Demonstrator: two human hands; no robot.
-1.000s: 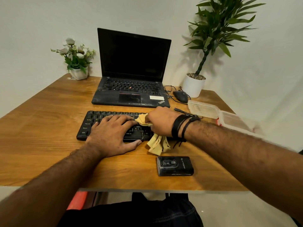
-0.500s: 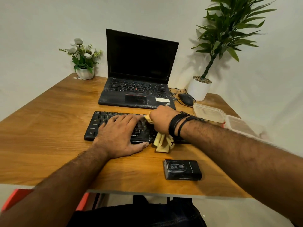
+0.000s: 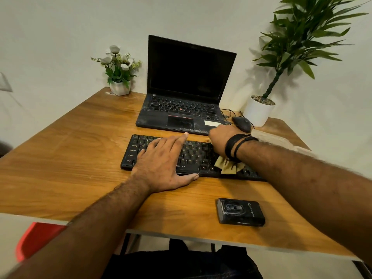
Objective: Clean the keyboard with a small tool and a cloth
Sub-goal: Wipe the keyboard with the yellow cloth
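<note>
Head camera view: a person's left hand (image 3: 161, 164) lies flat, fingers straight, steadying the black keyboard (image 3: 193, 156) on the near-centre table (image 3: 70, 158), while the right hand (image 3: 223, 140) grips a yellow cloth (image 3: 227, 168) mid-wipe; next, likely sweeping the right-hand keys.

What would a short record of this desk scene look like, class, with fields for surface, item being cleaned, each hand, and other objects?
surface: wooden table
item being cleaned: black keyboard
left hand: flat on the keyboard's left half, fingers straight
right hand: holds a yellow cloth on the keyboard's right part
other objects: open laptop, mouse, small black case, two potted plants
</note>
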